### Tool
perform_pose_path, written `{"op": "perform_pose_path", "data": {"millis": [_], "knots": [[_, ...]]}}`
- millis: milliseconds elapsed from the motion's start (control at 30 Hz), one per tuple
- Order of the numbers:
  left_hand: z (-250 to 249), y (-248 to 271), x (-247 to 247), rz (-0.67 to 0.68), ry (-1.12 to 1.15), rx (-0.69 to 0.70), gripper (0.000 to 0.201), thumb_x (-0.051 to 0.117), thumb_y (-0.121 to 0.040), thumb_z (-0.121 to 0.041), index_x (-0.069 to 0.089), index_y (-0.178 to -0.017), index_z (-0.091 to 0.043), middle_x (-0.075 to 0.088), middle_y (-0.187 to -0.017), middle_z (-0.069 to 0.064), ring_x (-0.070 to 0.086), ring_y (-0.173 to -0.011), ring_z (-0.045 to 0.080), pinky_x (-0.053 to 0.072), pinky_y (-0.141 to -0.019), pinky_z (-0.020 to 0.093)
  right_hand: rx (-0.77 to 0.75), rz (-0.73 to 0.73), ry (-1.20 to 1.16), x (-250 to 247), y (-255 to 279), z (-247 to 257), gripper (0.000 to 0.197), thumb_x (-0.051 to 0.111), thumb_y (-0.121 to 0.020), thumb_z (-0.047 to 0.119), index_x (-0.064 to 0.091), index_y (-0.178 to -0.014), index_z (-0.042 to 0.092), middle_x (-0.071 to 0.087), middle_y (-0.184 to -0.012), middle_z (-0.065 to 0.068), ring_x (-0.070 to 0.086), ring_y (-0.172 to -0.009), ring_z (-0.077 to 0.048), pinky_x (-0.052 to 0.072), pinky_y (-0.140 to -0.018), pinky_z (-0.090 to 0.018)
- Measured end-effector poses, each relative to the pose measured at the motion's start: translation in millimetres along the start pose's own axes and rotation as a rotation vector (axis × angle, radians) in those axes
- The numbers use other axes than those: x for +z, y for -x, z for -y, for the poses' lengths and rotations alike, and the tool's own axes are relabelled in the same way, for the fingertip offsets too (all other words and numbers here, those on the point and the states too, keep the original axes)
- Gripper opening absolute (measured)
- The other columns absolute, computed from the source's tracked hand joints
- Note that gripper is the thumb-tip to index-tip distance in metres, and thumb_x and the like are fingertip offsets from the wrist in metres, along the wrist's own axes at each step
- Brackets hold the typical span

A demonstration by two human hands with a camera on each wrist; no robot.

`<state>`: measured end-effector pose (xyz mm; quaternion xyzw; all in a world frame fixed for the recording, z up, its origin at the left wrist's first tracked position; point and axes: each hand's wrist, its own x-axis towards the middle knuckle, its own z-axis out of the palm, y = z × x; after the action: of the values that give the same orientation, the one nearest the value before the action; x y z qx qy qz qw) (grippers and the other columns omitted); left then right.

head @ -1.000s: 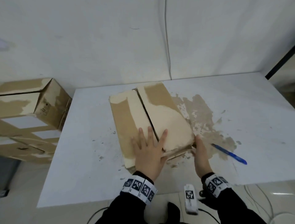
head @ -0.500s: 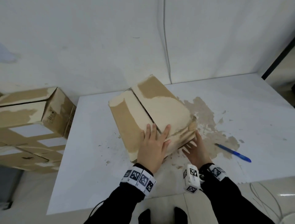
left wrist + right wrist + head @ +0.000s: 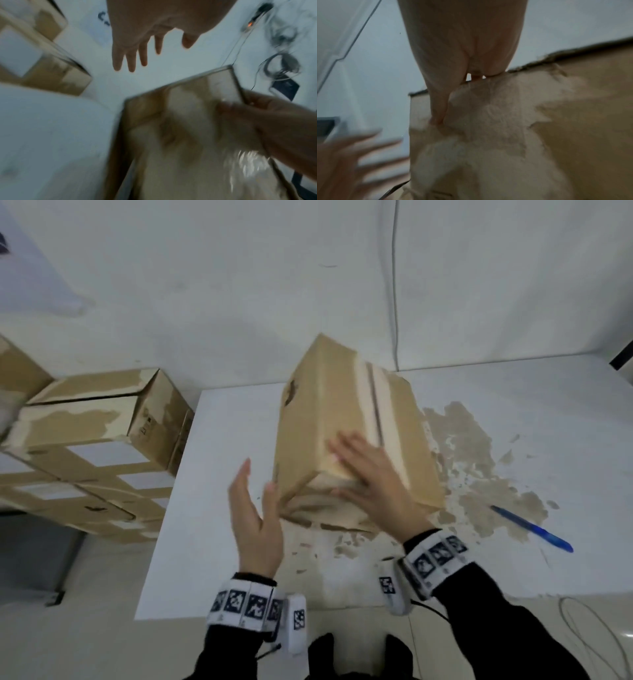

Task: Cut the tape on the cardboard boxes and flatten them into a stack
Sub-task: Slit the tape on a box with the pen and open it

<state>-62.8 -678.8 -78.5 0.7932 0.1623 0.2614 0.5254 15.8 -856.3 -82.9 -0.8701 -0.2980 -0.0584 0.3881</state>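
Note:
A brown cardboard box [image 3: 329, 412] stands tilted on the white table [image 3: 212, 542], its taped seam running up the top face. My right hand [image 3: 373, 477] holds the box's near upper edge, fingers spread over the top face and thumb on the near end face. The right wrist view shows that thumb [image 3: 438, 108] lying on the torn end face of the box [image 3: 539, 121]. My left hand [image 3: 255, 508] is off the box, fingers straight, just left of its near corner. The left wrist view is blurred but shows the left hand's fingers [image 3: 130, 58] straight above the box [image 3: 188, 135].
A blue pen [image 3: 531, 529] lies on the table to the right, among patches of torn paper. More cardboard boxes [image 3: 96, 422] are stacked beside the table's left edge. Cables [image 3: 589, 628] lie on the floor at the right. A wall stands right behind the table.
The box has been tipped up and turned from lying low on the table. My left hand has come off its top; my right hand has moved from the box's right side onto its near edge.

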Motion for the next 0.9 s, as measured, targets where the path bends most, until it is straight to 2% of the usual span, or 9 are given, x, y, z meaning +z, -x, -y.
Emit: {"op": "perform_pose_path", "data": {"millis": [100,167,267,333,400,467,667,800,900], "knots": [[-29.8,-18.0,-2.1,0.169,-0.149,0.178,0.059,0.044,-0.094,-0.050,0.028,-0.147,-0.029,0.021,-0.154,-0.001,0.019,-0.141,0.007,0.021,-0.109,0.012,-0.190,0.089,-0.020,31.7,-1.6,10.8,0.038,0.068,-0.084,0.018,0.063,-0.121,0.010,0.056,-0.129,-0.010,0.046,-0.124,-0.021,0.037,-0.107,-0.034],[-24.5,-29.7,14.0,0.334,-0.300,0.078,0.064,0.045,-0.090,-0.055,0.022,-0.148,-0.040,0.008,-0.159,0.001,0.009,-0.145,0.013,0.017,-0.114,0.027,-0.181,0.088,-0.016,30.2,7.0,3.5,0.028,0.061,-0.088,0.024,0.067,-0.112,0.010,0.061,-0.121,-0.009,0.051,-0.118,-0.020,0.038,-0.104,-0.029],[7.8,-33.3,30.1,0.501,-0.715,0.093,0.062,0.033,-0.091,-0.062,0.030,-0.147,-0.036,0.017,-0.158,0.011,0.013,-0.145,0.030,0.018,-0.115,0.050,0.184,-0.100,-0.039,-10.5,42.9,-50.6,0.030,0.054,-0.095,0.019,0.059,-0.125,0.017,0.050,-0.136,-0.003,0.043,-0.124,-0.012,0.031,-0.104,-0.024],[24.7,-25.0,37.4,0.530,-0.930,0.139,0.064,0.022,-0.089,-0.059,0.035,-0.146,-0.032,0.025,-0.156,0.012,0.015,-0.143,0.036,0.018,-0.113,0.053,0.524,-0.255,0.091,-47.1,85.9,-114.0,0.037,0.050,-0.094,0.007,0.051,-0.131,0.011,0.047,-0.138,-0.010,0.042,-0.128,-0.023,0.030,-0.106,-0.027],[31.4,-16.1,42.7,0.471,-0.995,0.196,0.063,0.015,-0.093,-0.055,0.037,-0.146,-0.028,0.029,-0.154,0.014,0.020,-0.141,0.039,0.019,-0.111,0.054,0.882,-0.181,0.276,-75.4,133.9,-175.1,0.045,0.049,-0.091,0.004,0.043,-0.135,0.001,0.043,-0.139,-0.019,0.038,-0.127,-0.036,0.029,-0.110,-0.038],[34.2,-13.1,44.8,0.437,-0.999,0.218,0.062,0.014,-0.095,-0.053,0.038,-0.145,-0.026,0.032,-0.152,0.015,0.024,-0.140,0.040,0.021,-0.110,0.053,1.075,-0.020,0.461,-86.0,171.4,-207.1,0.043,0.053,-0.092,0.014,0.045,-0.132,0.000,0.044,-0.137,-0.020,0.039,-0.121,-0.041,0.033,-0.104,-0.047],[27.8,-13.9,43.7,0.493,-0.948,0.213,0.070,0.012,-0.091,-0.058,0.034,-0.148,-0.022,0.027,-0.155,0.013,0.018,-0.143,0.037,0.017,-0.114,0.049,1.068,-0.037,0.535,-77.2,162.8,-184.4,0.012,0.053,-0.093,0.014,0.057,-0.096,0.003,0.061,-0.097,-0.020,0.055,-0.089,-0.036,0.041,-0.076,-0.043],[28.2,-32.0,16.2,0.657,-0.848,0.268,0.081,0.007,-0.085,-0.065,0.026,-0.150,-0.023,0.017,-0.158,0.000,0.007,-0.147,0.024,0.009,-0.117,0.036,0.902,-0.172,0.131,-70.0,97.8,-118.1,0.007,0.047,-0.097,0.014,0.043,-0.095,0.009,0.060,-0.084,-0.013,0.054,-0.060,-0.025,0.044,-0.051,-0.033],[39.4,-57.6,-22.9,0.838,-0.678,0.355,0.083,0.013,-0.083,-0.075,0.033,-0.147,-0.027,0.017,-0.154,-0.011,0.008,-0.146,0.009,0.011,-0.118,0.029,0.685,-0.199,-0.125,-62.9,22.9,-42.2,0.007,0.040,-0.100,0.018,0.040,-0.101,0.011,0.058,-0.076,-0.005,0.051,-0.052,-0.017,0.038,-0.046,-0.028]]}}
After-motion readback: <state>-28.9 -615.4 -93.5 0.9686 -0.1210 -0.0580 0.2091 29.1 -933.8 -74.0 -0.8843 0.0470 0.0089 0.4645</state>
